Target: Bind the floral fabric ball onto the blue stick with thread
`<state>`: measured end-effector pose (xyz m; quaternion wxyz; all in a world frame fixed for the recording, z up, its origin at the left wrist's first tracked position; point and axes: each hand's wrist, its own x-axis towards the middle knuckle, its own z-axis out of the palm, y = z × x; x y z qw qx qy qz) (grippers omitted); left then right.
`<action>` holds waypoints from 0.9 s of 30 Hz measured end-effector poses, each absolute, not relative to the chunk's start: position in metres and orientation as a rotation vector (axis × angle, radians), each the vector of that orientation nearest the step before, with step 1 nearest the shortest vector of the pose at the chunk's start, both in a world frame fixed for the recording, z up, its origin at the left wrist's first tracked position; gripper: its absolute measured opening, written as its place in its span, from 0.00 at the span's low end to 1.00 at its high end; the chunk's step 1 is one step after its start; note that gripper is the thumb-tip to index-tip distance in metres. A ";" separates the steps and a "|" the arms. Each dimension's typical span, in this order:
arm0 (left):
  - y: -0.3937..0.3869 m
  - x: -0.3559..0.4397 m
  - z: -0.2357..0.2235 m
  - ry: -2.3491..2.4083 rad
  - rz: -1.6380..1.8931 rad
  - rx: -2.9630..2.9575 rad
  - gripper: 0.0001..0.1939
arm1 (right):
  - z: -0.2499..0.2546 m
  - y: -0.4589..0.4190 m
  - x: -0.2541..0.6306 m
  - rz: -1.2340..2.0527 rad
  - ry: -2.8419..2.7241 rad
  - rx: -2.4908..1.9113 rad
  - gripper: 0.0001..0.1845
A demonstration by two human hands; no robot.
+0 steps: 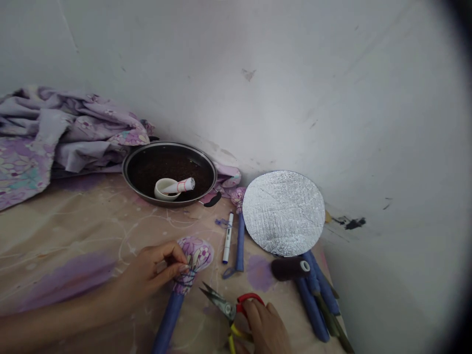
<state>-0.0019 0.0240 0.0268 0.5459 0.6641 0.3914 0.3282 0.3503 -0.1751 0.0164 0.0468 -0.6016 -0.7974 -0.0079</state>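
Pinching purple floral fabric bulb point(197, 255) atop blue foam tube point(167, 319) with left hand point(151, 273); right hand point(265, 327) apart, gripping red-and-yellow-handled steel scissors point(221, 304): slip could nick fabric with open blades

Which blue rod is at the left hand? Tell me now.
The lower-left rod, its flowered cloth tied with dark thread under the left hand; the other rods lie untouched beside the foil disc.

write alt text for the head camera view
A person's left hand pinches a floral fabric bulb bound with thread onto a blue rod, while the right hand holds small red-handled scissors. Nearby lie a white marker, a dark thread spool, a round foil disc and a dark pan.
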 end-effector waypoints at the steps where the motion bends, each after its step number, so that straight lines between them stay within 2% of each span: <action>1: 0.024 -0.002 0.029 0.934 0.767 1.585 0.24 | 0.019 -0.170 0.347 -0.017 -2.448 -1.829 0.40; 13: 0.021 0.000 0.038 0.954 0.758 1.594 0.21 | 0.019 -0.137 0.318 -0.014 -2.340 -1.811 0.35; 17: 0.020 0.001 0.038 0.954 0.739 1.533 0.23 | 0.015 -0.130 0.321 0.013 -2.407 -1.758 0.33; 23: 0.020 0.001 0.031 0.928 0.730 1.528 0.24 | -0.003 -0.121 0.317 0.018 -2.332 -1.786 0.37; 27: 0.021 0.001 0.034 0.925 0.736 1.487 0.26 | -0.009 -0.117 0.313 0.062 -2.344 -1.784 0.34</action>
